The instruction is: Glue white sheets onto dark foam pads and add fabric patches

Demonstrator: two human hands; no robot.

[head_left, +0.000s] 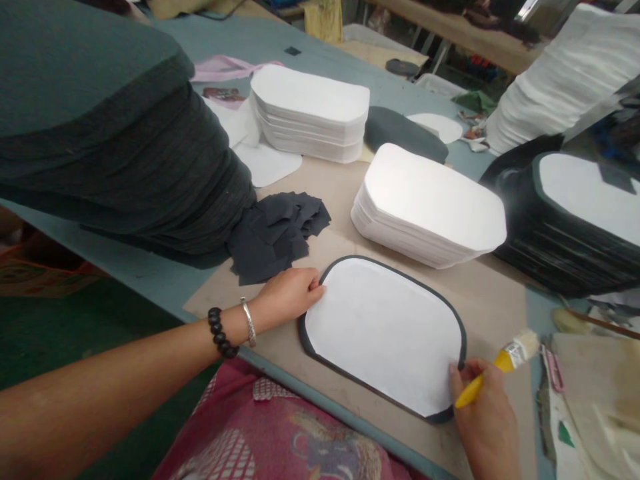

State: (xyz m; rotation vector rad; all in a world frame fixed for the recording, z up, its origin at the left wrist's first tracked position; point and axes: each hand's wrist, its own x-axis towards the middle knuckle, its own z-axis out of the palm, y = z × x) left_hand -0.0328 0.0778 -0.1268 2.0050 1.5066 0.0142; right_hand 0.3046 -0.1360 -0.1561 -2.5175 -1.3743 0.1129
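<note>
A white rounded panel (385, 333) lies over a slightly larger black piece (309, 340), whose dark rim shows all round it. My left hand (290, 293) pinches the panel's upper left edge between thumb and curled fingers. At the lower right corner my right hand (483, 403) has its thumb on the white surface and its fingers at the edge. A paintbrush with a yellow handle (467, 392) is tucked in that same hand, its pale bristles pointing up and right. Small black fabric squares (275, 233) lie in a loose heap beyond my left hand.
A tall stack of dark panels (115, 153) rises at the left. Two stacks of white panels (430, 200) (310, 113) stand behind the work. More dark pieces (575, 227) are piled at the right, near a folded beige cloth (595, 393). Brown board (270, 340) covers the table.
</note>
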